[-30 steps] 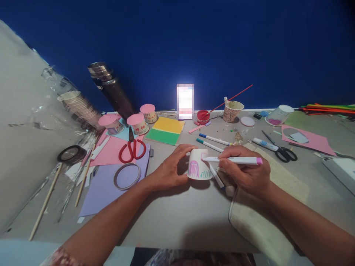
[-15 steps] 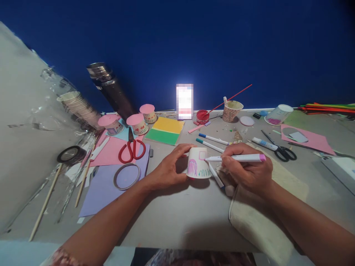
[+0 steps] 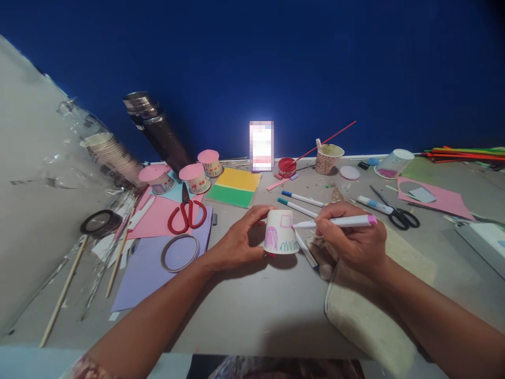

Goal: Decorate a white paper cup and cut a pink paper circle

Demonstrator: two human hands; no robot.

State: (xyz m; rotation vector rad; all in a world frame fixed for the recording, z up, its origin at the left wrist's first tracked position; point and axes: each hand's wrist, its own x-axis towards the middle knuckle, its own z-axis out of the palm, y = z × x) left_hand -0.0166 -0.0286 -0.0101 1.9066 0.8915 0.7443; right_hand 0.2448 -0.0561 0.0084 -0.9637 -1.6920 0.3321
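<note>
My left hand [image 3: 244, 237] is closed around the left side of an upside-down white paper cup [image 3: 282, 234], just above the table. Drawn on the cup are a purple-pink scribbled arch, a pink square outline and green zigzag grass. My right hand [image 3: 351, 231] grips a white marker with a pink end [image 3: 343, 221], its tip at or very near the cup beside the square. Below that tip lies another white marker [image 3: 306, 251], partly hidden by the hand. Two more markers, a blue-tipped one [image 3: 303, 198] and a teal-tipped one [image 3: 295, 207], rest behind the cup.
Red-handled scissors [image 3: 185, 213], a tape roll [image 3: 180, 252] and coloured paper [image 3: 158, 273] lie to the left. Pink-topped cups [image 3: 195, 179] and a tall flask [image 3: 158, 126] stand behind them. On the right are a beige cloth [image 3: 363, 305], black scissors [image 3: 404, 218] and a glue stick [image 3: 374, 205].
The marker tip has shifted slightly relative to the cup, staying by the square's right side. The cup has turned a little in my left hand; both grips are kept.
</note>
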